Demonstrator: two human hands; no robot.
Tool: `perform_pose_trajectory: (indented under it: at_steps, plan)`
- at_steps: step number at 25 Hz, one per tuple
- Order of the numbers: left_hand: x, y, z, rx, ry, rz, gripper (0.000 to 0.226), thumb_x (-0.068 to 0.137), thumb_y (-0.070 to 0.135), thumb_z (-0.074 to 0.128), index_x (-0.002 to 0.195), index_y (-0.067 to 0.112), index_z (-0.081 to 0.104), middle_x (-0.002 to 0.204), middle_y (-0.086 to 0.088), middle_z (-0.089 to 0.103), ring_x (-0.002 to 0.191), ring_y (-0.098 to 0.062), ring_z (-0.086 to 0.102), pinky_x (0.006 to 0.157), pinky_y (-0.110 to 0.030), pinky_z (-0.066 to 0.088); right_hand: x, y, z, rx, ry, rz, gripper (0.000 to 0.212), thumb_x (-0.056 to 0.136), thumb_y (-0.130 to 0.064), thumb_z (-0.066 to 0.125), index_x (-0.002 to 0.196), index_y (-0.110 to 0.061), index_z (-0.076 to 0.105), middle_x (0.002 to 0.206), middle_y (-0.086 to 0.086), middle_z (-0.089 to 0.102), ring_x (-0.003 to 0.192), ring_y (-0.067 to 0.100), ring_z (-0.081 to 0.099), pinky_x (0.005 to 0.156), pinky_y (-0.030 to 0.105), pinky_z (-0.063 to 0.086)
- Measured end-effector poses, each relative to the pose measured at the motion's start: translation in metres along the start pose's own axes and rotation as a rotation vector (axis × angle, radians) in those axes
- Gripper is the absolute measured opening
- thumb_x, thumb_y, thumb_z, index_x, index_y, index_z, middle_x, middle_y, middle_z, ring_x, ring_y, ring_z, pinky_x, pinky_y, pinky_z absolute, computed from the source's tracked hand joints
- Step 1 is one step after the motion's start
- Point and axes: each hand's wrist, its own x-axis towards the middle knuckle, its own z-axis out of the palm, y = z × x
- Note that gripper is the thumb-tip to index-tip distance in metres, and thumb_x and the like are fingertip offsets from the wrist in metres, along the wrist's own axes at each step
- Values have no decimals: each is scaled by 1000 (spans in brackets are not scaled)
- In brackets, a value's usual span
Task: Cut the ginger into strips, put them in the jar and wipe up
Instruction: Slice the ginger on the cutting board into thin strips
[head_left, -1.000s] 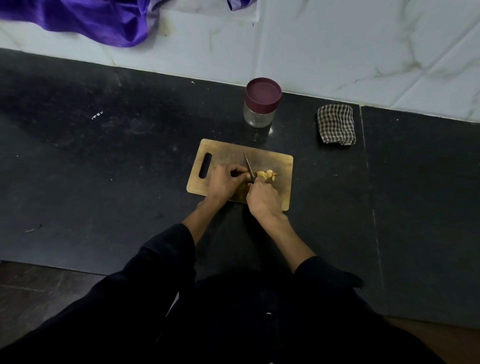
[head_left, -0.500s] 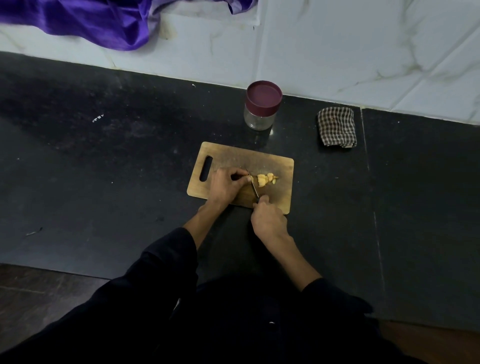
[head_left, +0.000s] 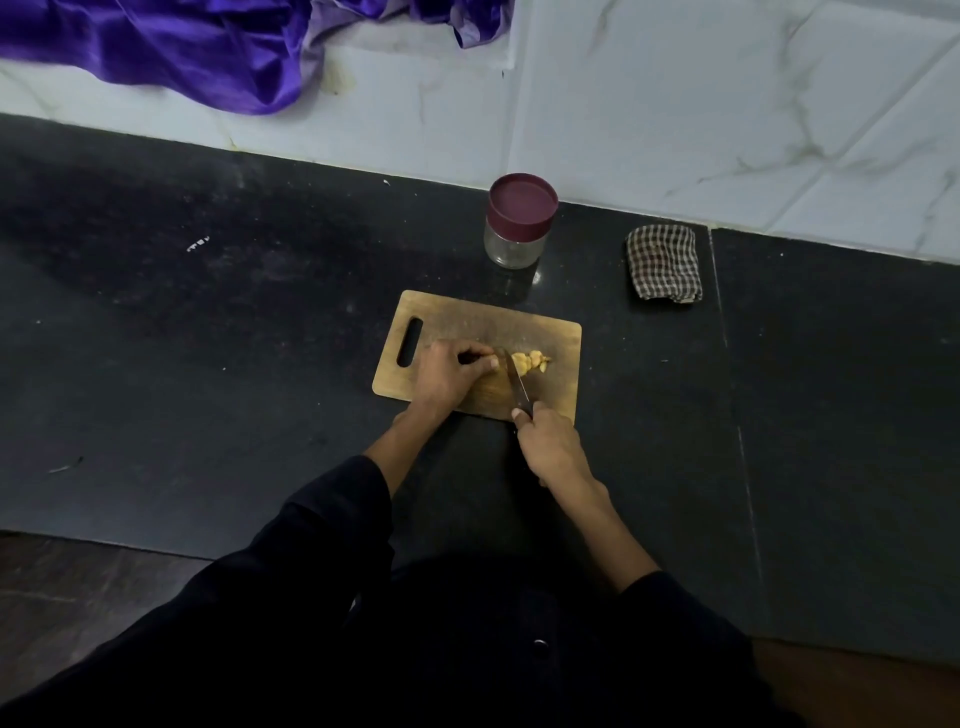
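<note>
Right hand (head_left: 553, 449) grips knife (head_left: 517, 383), blade beside ginger (head_left: 530, 361) on board (head_left: 483, 325). Left hand (head_left: 448, 375) curled on board; fingertips hidden behind blade, grip on ginger unclear. Jar (head_left: 518, 221) lidded behind board.

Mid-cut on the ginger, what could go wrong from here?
1. The left hand has its fingertips right beside the knife blade; a slip could nick them.
2. The cut ginger lies loose near the cutting board's right end; pieces may scatter onto the dark counter.
3. The jar is still lidded, so it must be opened before filling, likely with ginger-wet hands.
</note>
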Motion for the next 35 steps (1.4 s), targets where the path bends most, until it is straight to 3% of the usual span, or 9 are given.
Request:
perform_pose_trajectory:
  at_steps: [1, 3, 7, 9, 13, 17, 22, 31, 35]
  plan:
    - [0, -1, 0, 3, 3, 4, 23, 82, 21, 72, 104, 14, 71, 105, 3, 70, 97, -3, 60, 84, -13, 43, 1, 1, 0, 110, -36, 27, 20, 106, -38, 39, 108, -21, 49, 87, 3, 52, 74, 19, 55, 63, 39, 52]
    - [0, -2, 0, 9, 4, 11, 23, 82, 22, 72, 104, 14, 72, 106, 2, 71, 98, -4, 61, 84, -14, 44, 0, 2, 1, 424, -136, 125, 17, 105, -38, 41, 105, -22, 47, 70, 1, 47, 51, 13, 45, 43, 27, 39]
    - [-1, -1, 0, -14, 7, 21, 23, 82, 21, 71, 104, 14, 72, 105, 2, 71, 96, -3, 61, 79, -5, 41, -3, 1, 1, 665, -255, 203, 24, 105, -35, 42, 90, -17, 44, 59, -1, 38, 37, 9, 29, 35, 19, 25]
    - [-1, -1, -1, -12, 9, 26, 23, 83, 21, 71, 104, 13, 72, 105, 2, 71, 95, -1, 60, 77, -2, 39, -3, 1, 2, 637, -247, 187, 23, 105, -35, 42, 91, -17, 45, 59, -1, 39, 37, 9, 30, 36, 19, 26]
    - [-1, -1, 0, 21, -9, 21, 24, 84, 21, 70, 107, 13, 70, 109, 2, 70, 100, -4, 60, 85, -15, 43, 2, 0, -1, 390, -138, 72, 22, 105, -39, 40, 115, -22, 50, 72, 1, 48, 49, 13, 45, 40, 26, 36]
    - [0, -1, -1, 19, -16, 24, 22, 83, 21, 70, 104, 15, 70, 104, 3, 70, 96, -6, 61, 83, -18, 46, 9, -6, -2, 154, -44, -47, 19, 105, -40, 39, 105, -23, 48, 88, 4, 56, 71, 19, 56, 53, 35, 48]
    - [1, -1, -1, 8, -13, 15, 23, 82, 21, 72, 103, 14, 70, 104, 2, 70, 97, -7, 62, 85, -20, 47, 18, -11, 0, 98, -17, -75, 22, 105, -38, 40, 103, -20, 52, 89, 2, 56, 82, 20, 60, 77, 46, 57]
    - [2, -3, 0, 33, -10, 18, 22, 81, 22, 72, 102, 15, 71, 102, 3, 70, 97, -7, 62, 89, -28, 50, 25, -12, -2, 43, 16, -120, 19, 105, -38, 42, 100, -21, 52, 88, 0, 56, 83, 21, 61, 77, 49, 57]
    - [1, -1, -1, 20, -12, 8, 23, 82, 20, 72, 103, 14, 70, 104, 2, 70, 98, -8, 61, 89, -25, 49, 27, -14, -2, -4, 35, -138, 24, 105, -36, 43, 106, -16, 57, 99, 5, 61, 86, 20, 59, 74, 40, 50]
